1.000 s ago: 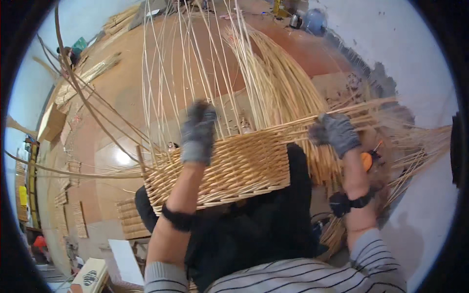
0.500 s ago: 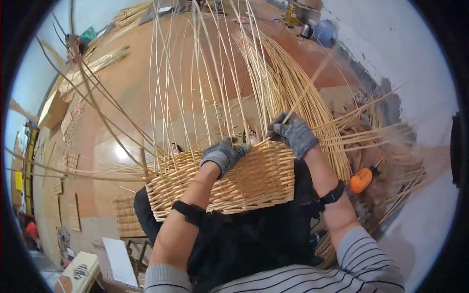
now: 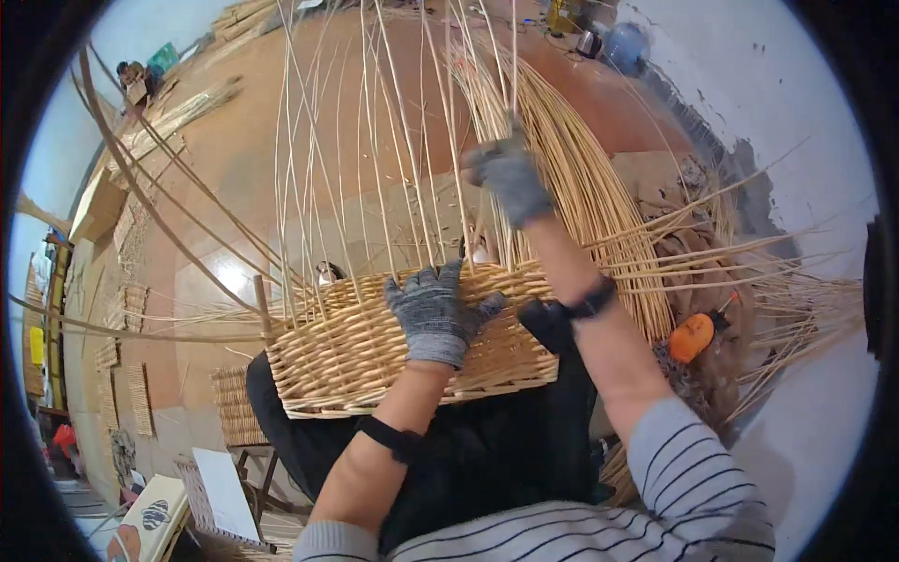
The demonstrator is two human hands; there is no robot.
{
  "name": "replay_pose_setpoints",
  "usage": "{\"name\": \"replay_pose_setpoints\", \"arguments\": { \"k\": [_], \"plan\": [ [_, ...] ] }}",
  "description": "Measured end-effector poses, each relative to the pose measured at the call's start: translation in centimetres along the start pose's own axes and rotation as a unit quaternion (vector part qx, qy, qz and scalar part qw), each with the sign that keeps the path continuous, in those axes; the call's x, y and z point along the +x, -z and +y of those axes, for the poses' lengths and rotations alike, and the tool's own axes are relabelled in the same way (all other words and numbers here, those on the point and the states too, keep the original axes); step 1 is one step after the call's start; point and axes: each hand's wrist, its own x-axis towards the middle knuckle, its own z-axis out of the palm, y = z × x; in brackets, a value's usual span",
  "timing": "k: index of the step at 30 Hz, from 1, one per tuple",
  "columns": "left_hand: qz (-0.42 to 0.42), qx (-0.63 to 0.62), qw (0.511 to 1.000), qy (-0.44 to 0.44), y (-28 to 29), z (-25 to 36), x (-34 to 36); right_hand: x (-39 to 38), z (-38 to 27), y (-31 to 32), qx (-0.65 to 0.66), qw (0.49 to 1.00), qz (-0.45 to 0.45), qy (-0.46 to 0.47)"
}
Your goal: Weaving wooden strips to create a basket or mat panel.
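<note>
A woven willow basket panel point(image 3: 328, 361) rests across my lap, with tall bare willow rods point(image 3: 361, 159) standing up from its top edge. My left hand point(image 3: 435, 314), in a grey glove, lies on the weave with its fingers spread over the upper edge and the thumb out to the right. Raised beyond that edge is my right hand point(image 3: 512, 178), gloved too and smeared by motion. Its fingers look closed round an upright rod, which runs up out of the hand. The hand's underside and the rod's lower end are hidden.
A thick sheaf of willow rods point(image 3: 581, 197) lies ahead to the right. An orange-handled tool point(image 3: 691, 339) sits by brown cloth at the right. Long rods stick out sideways at both ends of the panel. Far left, a person point(image 3: 139, 82) is near a wall.
My right hand has risen away from the panel's top edge, forward and left. My left hand has shifted slightly right and flattened on the weave. The panel has moved a little left.
</note>
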Motion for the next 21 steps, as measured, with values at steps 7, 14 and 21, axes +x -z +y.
{"name": "replay_pose_setpoints", "arguments": {
  "k": [7,14,21],
  "plan": [
    [-0.073,0.045,0.996,0.002,0.4,0.6,0.1,-13.0,-3.9,9.0,-0.01,0.941,0.148,0.305],
    [-0.085,-0.178,0.98,-0.007,2.9,3.4,4.0,-10.0,2.4,12.7,0.444,0.834,0.076,-0.318],
    [-0.184,-0.148,0.972,-0.005,-0.3,4.0,6.2,-3.3,-0.2,9.4,-0.031,0.995,-0.095,-0.011]
  ]
}}
